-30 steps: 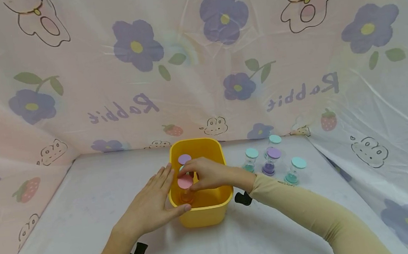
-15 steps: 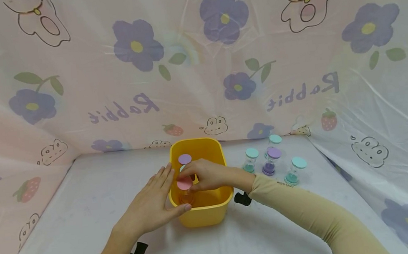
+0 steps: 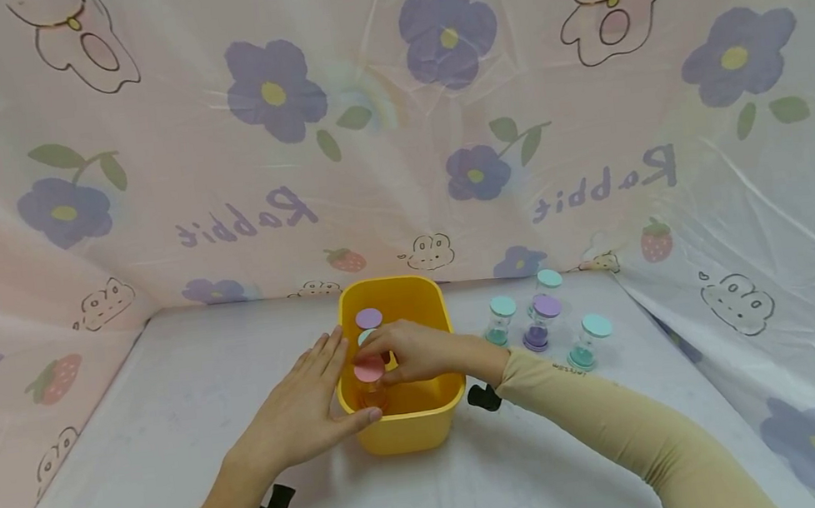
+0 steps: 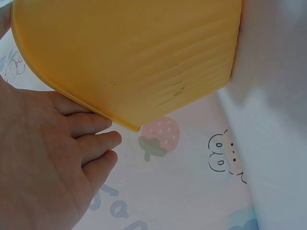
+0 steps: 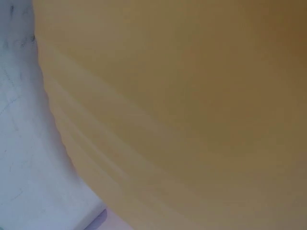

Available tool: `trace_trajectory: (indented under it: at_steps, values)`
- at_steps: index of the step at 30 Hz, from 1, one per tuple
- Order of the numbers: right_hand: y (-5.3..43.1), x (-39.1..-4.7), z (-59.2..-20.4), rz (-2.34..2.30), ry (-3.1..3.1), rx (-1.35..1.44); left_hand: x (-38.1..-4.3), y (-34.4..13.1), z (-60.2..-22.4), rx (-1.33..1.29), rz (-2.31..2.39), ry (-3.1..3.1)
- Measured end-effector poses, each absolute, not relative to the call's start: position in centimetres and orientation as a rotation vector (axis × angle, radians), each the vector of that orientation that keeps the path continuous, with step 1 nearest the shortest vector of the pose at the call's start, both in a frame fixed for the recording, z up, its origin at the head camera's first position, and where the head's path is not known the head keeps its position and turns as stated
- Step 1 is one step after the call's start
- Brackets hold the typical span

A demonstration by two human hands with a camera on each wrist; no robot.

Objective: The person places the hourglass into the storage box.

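Pink timer [image 3: 370, 370] in near left corner of yellow bin [image 3: 405, 434], roughly upright. Pinched in curled fingers of right hand [image 3: 414, 349], exact contact partly hidden. Along bin's left rim: flat left hand [image 3: 298, 417], straight fingers, nothing held. Probably light and stiff; clear tube likely slick and, if glass, fragile. Best hold: cap edge from above, or both sides of tube, with gentle finger pressure. No hard squeeze on the waist. Watch for knocks against mint timer [image 3: 365, 337] just behind, mostly hidden, and lilac timer [image 3: 369, 318] farther back.

The pink-lidded hourglass [image 3: 370, 371] now sits slightly lower in the head view than before.
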State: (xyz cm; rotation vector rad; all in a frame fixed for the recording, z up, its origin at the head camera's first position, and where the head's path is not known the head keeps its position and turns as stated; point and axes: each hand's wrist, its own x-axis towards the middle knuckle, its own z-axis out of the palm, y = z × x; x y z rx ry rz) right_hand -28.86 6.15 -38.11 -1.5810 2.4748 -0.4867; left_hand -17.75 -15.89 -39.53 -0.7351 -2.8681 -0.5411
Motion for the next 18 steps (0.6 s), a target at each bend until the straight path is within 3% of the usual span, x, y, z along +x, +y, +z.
trace_trajectory:
  at_steps: [18]
  values:
    - [8.3,-27.9,-36.8,-0.757,2.545,-1.635,-17.6,-15.8,-39.5,-0.719,-0.546,-2.877]
